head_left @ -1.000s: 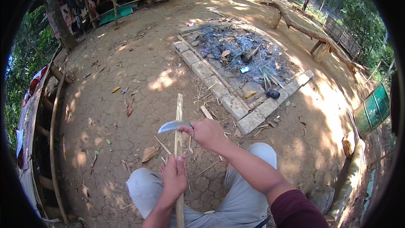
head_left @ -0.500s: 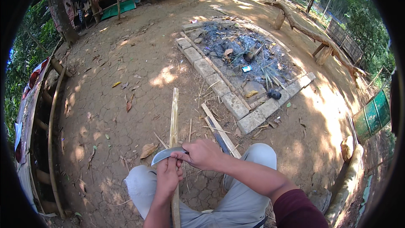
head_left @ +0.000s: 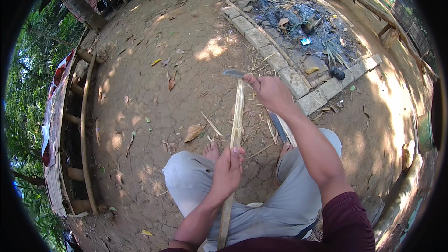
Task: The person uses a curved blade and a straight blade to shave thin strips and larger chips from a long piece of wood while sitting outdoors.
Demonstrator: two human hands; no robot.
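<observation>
Between the grey-trousered knees (head_left: 183, 173), the left hand (head_left: 228, 170) clasps a long, pale wooden strip (head_left: 238, 114). By its far end sits a curved grey metal knife (head_left: 233, 73), the right hand (head_left: 274, 93) gripping it; a shallow, steady angle should shave cleanest

A long, pale wooden strip (head_left: 237, 112) is held nearly upright from the lower edge to above centre, its upper length rough and splintered. At its top end, a curved grey knife (head_left: 233, 73) is held, blade pointed left.
</observation>
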